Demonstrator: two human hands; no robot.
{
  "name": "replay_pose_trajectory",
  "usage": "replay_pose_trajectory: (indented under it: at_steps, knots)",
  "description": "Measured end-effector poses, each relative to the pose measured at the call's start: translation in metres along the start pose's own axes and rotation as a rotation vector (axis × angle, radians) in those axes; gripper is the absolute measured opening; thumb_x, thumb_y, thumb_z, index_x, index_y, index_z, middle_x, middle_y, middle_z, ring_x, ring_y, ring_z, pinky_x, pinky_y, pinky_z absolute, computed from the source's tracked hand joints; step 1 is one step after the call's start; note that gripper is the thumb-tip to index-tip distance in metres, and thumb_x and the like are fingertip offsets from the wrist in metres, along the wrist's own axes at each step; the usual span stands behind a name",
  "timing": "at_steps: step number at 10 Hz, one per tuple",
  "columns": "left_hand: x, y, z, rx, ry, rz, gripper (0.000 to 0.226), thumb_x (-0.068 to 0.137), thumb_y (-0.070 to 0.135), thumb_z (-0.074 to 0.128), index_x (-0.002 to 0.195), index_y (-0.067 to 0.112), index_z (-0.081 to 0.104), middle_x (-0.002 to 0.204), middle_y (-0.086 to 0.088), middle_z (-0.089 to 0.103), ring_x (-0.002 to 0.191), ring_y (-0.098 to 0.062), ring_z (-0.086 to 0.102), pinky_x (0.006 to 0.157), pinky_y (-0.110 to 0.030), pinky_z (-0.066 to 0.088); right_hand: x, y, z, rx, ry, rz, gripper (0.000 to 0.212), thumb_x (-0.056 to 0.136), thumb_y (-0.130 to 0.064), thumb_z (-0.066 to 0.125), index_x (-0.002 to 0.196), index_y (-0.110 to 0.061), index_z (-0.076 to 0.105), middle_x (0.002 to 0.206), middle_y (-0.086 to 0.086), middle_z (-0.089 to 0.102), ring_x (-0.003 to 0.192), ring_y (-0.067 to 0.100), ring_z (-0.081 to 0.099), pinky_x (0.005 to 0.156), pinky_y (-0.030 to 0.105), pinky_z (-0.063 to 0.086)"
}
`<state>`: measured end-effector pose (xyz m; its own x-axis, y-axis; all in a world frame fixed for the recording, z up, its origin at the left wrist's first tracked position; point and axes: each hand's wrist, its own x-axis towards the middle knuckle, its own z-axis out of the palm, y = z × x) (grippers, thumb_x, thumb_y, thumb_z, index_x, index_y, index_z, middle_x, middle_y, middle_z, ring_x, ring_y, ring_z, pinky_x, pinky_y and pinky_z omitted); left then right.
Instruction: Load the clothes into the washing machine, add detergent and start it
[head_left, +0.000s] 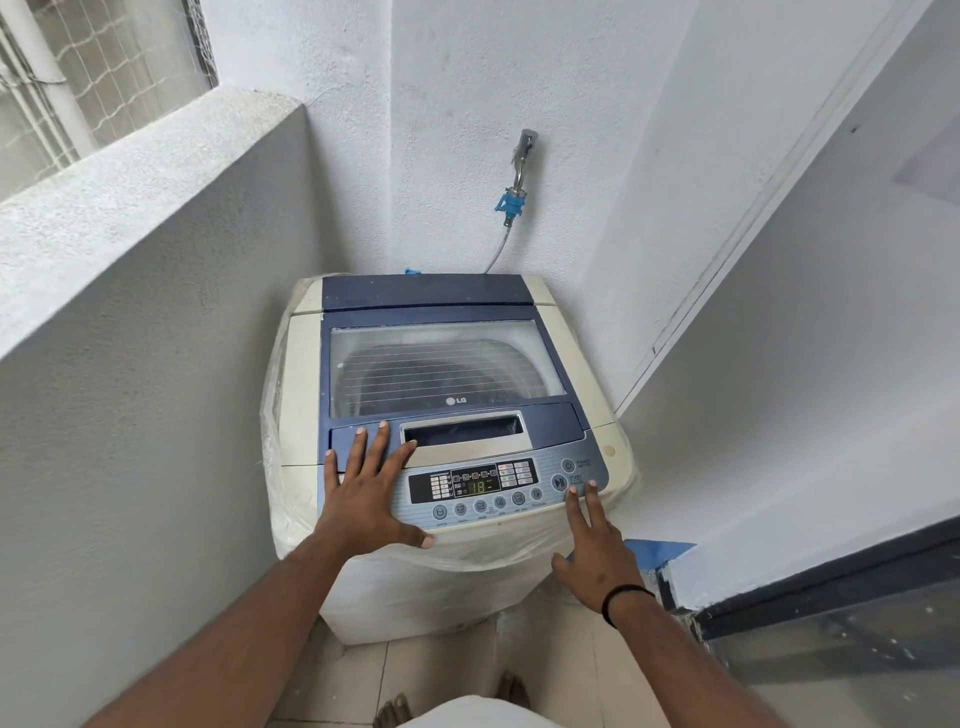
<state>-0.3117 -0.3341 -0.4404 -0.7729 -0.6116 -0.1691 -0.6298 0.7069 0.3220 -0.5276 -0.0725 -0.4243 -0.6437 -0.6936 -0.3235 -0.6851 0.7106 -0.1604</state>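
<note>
A: Hands?
B: Right hand (597, 558) spread flat, fingertips at the control panel's (483, 486) front right edge by the start/pause button (559, 482). Left hand (366, 486) splayed wide, flat across panel and lid (441, 364).
A: Machine?
B: Washing machine (447, 441) in the corner, lid closed, display (478, 487) lit "18". Tap (522, 161) with hose on the wall behind.

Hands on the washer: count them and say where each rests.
2. The left hand lies flat on the lid's front edge, left of the display. The right hand has fingertips at the control panel's right front corner, by the start button.
</note>
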Motion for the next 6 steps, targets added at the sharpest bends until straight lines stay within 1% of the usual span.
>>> replay_pose_trajectory:
  at_steps: [1,2,3,4,5,6]
  knots:
    - [0.001,0.0,0.0,-0.007,-0.001,0.0,0.142,0.041,0.103,0.053,0.155,0.049,-0.012,0.162,0.01,-0.035,0.146,-0.02,-0.039,0.115,-0.058,-0.024,0.003,0.003,-0.004,0.086,-0.025,0.003,0.092,0.091,-0.044,0.058,0.158,-0.034,-0.005,0.164,-0.007,-0.024,0.137,0.029,0.037,0.103,0.04,0.045]
    - [0.0,0.0,-0.001,-0.007,-0.006,0.007,0.142,0.042,0.102,0.055,0.156,0.048,-0.01,0.162,0.009,-0.034,0.147,-0.021,-0.038,0.116,-0.059,-0.022,0.007,0.003,-0.012,0.165,-0.055,0.026,0.086,0.092,-0.043,0.061,0.159,-0.032,0.008,0.166,-0.007,-0.014,0.142,0.028,0.035,0.112,0.041,0.037]
    - [0.0,0.003,-0.006,-0.012,-0.041,-0.017,0.139,0.046,0.1,0.057,0.157,0.047,-0.008,0.163,0.008,-0.032,0.149,-0.022,-0.035,0.117,-0.06,-0.019,0.011,0.002,-0.027,0.249,-0.073,0.027,0.077,0.093,-0.041,0.062,0.157,-0.027,0.024,0.167,-0.003,0.004,0.149,0.022,0.025,0.119,0.033,0.026]
    - [0.003,0.011,-0.015,-0.025,-0.073,-0.066,0.127,0.059,0.094,0.059,0.159,0.042,0.003,0.168,0.004,-0.019,0.153,-0.025,-0.024,0.119,-0.062,-0.009,0.008,0.003,-0.046,0.413,-0.019,0.035,0.07,0.094,-0.044,0.061,0.155,-0.026,0.031,0.157,0.002,0.039,0.143,0.02,0.039,0.112,0.027,0.03]
    - [-0.002,0.023,-0.027,-0.089,-0.081,-0.099,0.112,0.073,0.082,0.063,0.16,0.033,0.014,0.17,-0.003,-0.002,0.157,-0.029,-0.002,0.122,-0.061,0.008,-0.004,0.005,-0.065,0.509,0.033,0.044,0.071,0.095,-0.056,0.053,0.156,-0.03,0.027,0.145,0.006,0.053,0.129,0.022,0.054,0.102,0.027,0.037]
    - [-0.013,0.038,-0.038,-0.132,-0.006,-0.059,0.102,0.081,0.069,0.067,0.16,0.028,0.015,0.168,-0.006,0.017,0.151,-0.029,0.027,0.118,-0.056,0.03,-0.012,0.01,-0.082,0.512,0.093,-0.015,0.068,0.098,-0.057,0.047,0.156,-0.029,0.027,0.147,0.007,0.052,0.132,0.023,0.052,0.104,0.027,0.037]
